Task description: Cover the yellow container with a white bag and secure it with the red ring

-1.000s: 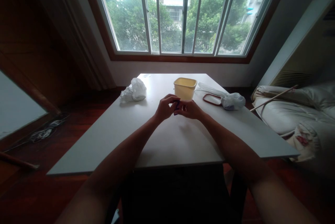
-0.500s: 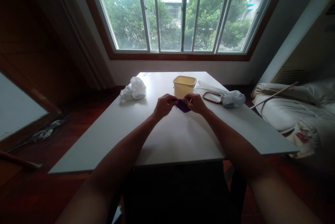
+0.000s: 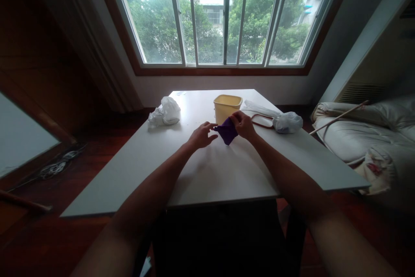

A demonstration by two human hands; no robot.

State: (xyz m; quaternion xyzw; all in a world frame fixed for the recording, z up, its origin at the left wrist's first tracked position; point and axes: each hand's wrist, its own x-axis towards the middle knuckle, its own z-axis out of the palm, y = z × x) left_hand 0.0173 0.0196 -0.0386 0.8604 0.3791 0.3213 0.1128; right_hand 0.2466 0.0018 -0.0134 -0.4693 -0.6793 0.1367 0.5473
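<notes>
While the right hand [image 3: 244,125] pinched a purple cloth [image 3: 228,132] by its upper right part, the left hand [image 3: 199,136] was loosely spread beside it, thumb and forefinger apart. The left forefinger reached toward a dark, bunched corner at the cloth's left end; whether the fingertip touched that corner, I could not tell. The cloth was held up above the white tabletop [image 3: 129,177], between the two hands, its lower edge hanging down to a point.

Just beyond the cloth stood a yellow container [image 3: 223,110], upright and open at the top, its lower right part hidden behind the cloth and the right hand. Toward the left edge of the tabletop lay a crumpled white plastic bag [image 3: 168,112], well apart from the left hand. To the right of the right hand lay a reddish-brown loop [image 3: 263,127], and against its right end rested a translucent plastic bag [image 3: 288,122] with something bluish-grey inside, too unclear to make out.

Both forearms stretched forward over the near edge of the tabletop. Behind its far edge, a wide window [image 3: 207,39] with a brown frame looked out on trees and a building.
</notes>
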